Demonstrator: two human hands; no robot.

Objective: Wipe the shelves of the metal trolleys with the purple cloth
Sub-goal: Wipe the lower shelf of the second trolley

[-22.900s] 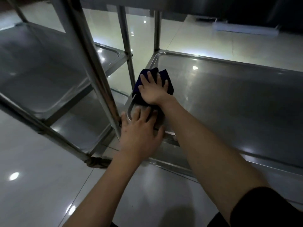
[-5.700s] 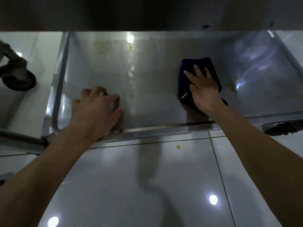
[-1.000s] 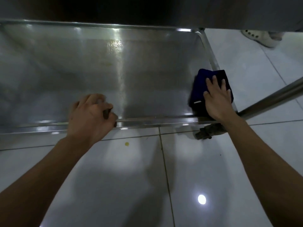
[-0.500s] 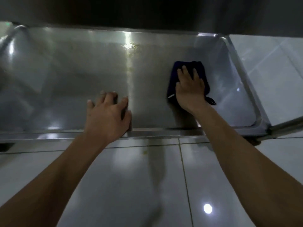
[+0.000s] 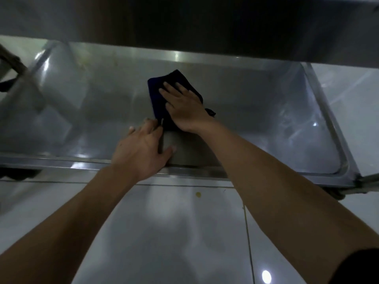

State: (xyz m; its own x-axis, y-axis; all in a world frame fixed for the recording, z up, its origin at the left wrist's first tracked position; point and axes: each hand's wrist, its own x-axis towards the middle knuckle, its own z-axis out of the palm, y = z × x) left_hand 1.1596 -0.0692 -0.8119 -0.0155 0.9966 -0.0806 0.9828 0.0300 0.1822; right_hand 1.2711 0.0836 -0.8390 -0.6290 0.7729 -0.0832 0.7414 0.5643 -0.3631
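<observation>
The dark purple cloth [image 5: 156, 92] lies folded on the bottom shelf [image 5: 266, 111] of a metal trolley, near the shelf's middle. My right hand [image 5: 183, 106] lies flat on top of the cloth with straight fingers, pressing it onto the steel. My left hand [image 5: 143, 149] rests just in front of the cloth, palm over the shelf's front rim [image 5: 61, 161], fingers spread on the shelf surface. Its fingertips are close to the cloth's near edge.
A higher shelf [image 5: 205, 23] of the same trolley overhangs the top of the view. A caster wheel [image 5: 338, 192] sits at the right front corner. Part of another trolley frame [image 5: 18, 78] stands at the left. Glossy white tiled floor [image 5: 164, 232] lies below, with a small yellow speck [image 5: 198, 194].
My right hand has slid the cloth leftwards from the shelf's right end to its middle. My left hand has shifted right along the front rim, now next to the cloth.
</observation>
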